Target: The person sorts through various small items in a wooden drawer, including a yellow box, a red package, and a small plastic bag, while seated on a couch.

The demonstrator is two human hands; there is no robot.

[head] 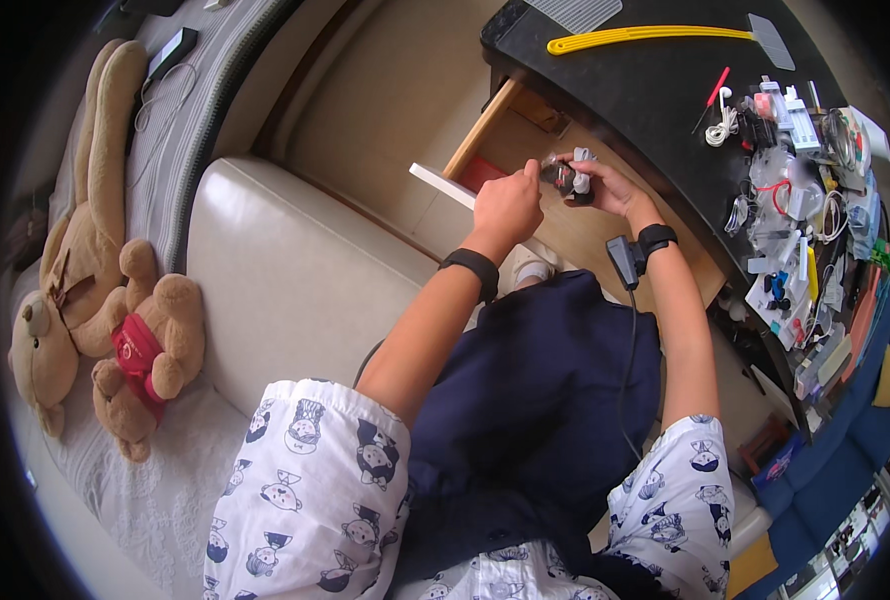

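My right hand [613, 187] holds a small bundle [562, 177] of dark material in clear plastic, with a white coiled cable [582, 171] against it. Close beside the bundle's left side is my left hand [510, 204], its fingers curled. Its fingertips are hidden, so whether they pinch the plastic cannot be told. Both hands are above an open wooden drawer [587, 232] with a white front panel [445, 184]. Inside the drawer lie a red flat item [484, 172] and a brown object [538, 112] towards the back.
Along the right of the black desk [625, 90] spreads a clutter of cables, plastic bags and small gadgets [782, 187]. A yellow-handled fly swatter [651, 36] and white earphones [721, 129] lie there too. Plush toys [152, 337] rest on the bed [174, 480] at left.
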